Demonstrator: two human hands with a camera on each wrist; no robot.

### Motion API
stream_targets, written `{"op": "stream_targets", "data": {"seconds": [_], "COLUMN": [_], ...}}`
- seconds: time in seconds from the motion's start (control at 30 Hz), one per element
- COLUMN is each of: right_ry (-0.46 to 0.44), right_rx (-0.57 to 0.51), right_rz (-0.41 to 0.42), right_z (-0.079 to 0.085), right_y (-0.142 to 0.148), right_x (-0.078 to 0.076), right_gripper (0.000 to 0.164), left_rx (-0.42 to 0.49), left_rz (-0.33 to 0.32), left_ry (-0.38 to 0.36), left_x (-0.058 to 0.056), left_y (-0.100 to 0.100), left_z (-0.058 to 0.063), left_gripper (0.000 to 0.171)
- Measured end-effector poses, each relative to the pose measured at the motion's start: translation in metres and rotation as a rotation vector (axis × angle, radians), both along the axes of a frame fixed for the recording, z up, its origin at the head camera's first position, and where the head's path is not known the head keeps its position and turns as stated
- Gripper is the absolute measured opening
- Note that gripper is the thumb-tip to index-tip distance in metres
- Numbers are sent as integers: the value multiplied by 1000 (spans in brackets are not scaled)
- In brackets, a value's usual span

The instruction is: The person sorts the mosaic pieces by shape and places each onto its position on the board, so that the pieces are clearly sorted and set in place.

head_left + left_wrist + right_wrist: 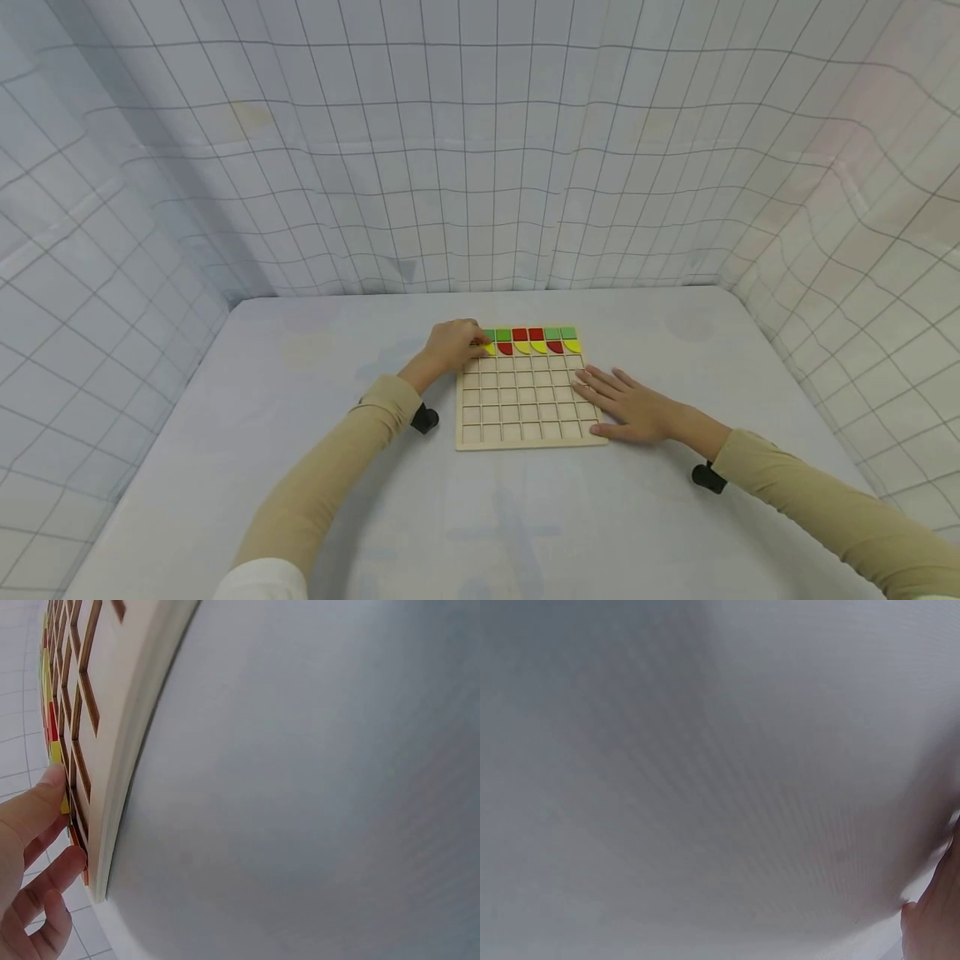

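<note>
A pale wooden grid board [531, 446] lies flat on the table. Its top row bears green and red square tiles [528, 334], and the second row has yellow and red curved pieces [538, 347]. At the upper left corner, my left hand [453, 345] pinches a yellow tile [64, 804] between thumb and fingers, over the second row; the left wrist view shows the thumb against it. My right hand [633, 408] rests with spread, straight fingers on the board's right edge. Only a bit of that hand [931, 922] enters the right wrist view.
The white table [315, 517] surrounds the board. Grid-patterned white curtains [480, 167] hang behind it and along both sides. A black wrist camera [425, 418] sits under the left wrist, another black wrist camera [708, 477] under the right.
</note>
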State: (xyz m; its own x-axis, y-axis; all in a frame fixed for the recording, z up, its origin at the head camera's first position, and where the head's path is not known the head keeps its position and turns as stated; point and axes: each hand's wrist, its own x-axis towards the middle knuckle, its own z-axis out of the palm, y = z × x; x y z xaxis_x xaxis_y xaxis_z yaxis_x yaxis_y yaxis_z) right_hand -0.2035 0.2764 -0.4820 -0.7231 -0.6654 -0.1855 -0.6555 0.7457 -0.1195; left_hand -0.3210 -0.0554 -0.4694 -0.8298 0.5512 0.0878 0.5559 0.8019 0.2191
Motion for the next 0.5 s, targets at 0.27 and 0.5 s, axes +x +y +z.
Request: {"op": "stream_targets", "data": {"seconds": [0.27,0.5], "right_ry": [-21,5], "right_rx": [16,6], "right_rz": [3,3], "right_z": [5,2], "right_y": [-3,-1], "right_x": [3,2], "right_gripper": [75,75], "left_rx": [27,38], "left_rz": [-7,19], "left_ry": [20,9], "left_x": [1,3], "left_y": [0,2], "left_z": [-4,-3], "left_gripper": [22,22]}}
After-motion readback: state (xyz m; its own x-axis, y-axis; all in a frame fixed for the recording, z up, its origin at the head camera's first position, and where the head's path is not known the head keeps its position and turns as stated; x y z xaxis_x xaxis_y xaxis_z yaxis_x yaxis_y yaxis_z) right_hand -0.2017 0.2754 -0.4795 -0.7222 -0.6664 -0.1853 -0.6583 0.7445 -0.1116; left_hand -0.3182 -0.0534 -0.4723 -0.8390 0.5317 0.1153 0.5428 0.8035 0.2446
